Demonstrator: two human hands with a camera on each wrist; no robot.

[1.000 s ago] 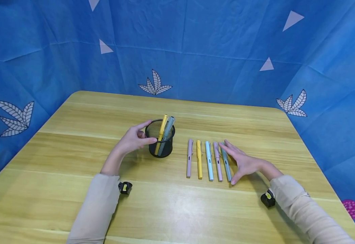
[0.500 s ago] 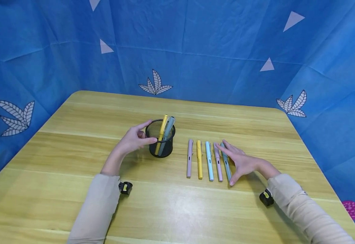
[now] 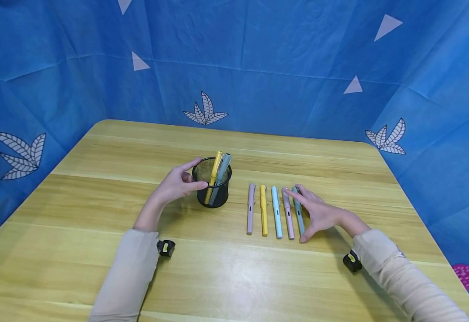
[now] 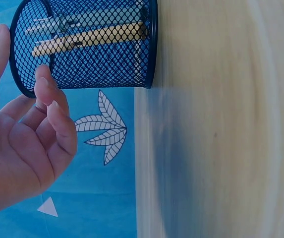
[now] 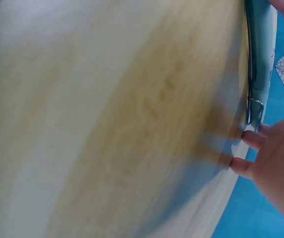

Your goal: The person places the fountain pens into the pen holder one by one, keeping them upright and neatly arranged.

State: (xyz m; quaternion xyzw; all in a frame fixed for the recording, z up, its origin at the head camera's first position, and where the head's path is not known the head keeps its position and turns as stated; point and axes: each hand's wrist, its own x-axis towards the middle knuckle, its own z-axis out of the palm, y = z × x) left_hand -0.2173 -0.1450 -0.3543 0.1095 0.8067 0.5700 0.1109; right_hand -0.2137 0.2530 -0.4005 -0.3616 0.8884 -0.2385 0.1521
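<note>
At the black mesh pen holder (image 3: 214,197), my left hand (image 3: 174,184) has its index finger on the far side of the rim and its thumb on the near side. The holder stands upright; a yellow pen (image 3: 216,164) and a grey-blue pen (image 3: 224,166) lean inside it. My right hand (image 3: 319,215) spans another grey-blue pen (image 5: 260,59) lying on the table, thumb by its near end and fingertips around its capped far end. The right index finger reaches over the top of the neighbouring light purple pen (image 3: 288,219).
Left of these in the row lie a light blue pen (image 3: 276,214), a yellow pen (image 3: 263,212) and a mauve pen (image 3: 250,210), roughly parallel. The wooden table (image 3: 202,277) ends at a blue patterned cloth (image 3: 283,53) behind and at both sides.
My right hand has shifted slightly left, its thumb drawing in towards the near end of the grey-blue pen and its index finger over the light purple one. The left hand has stayed still.
</note>
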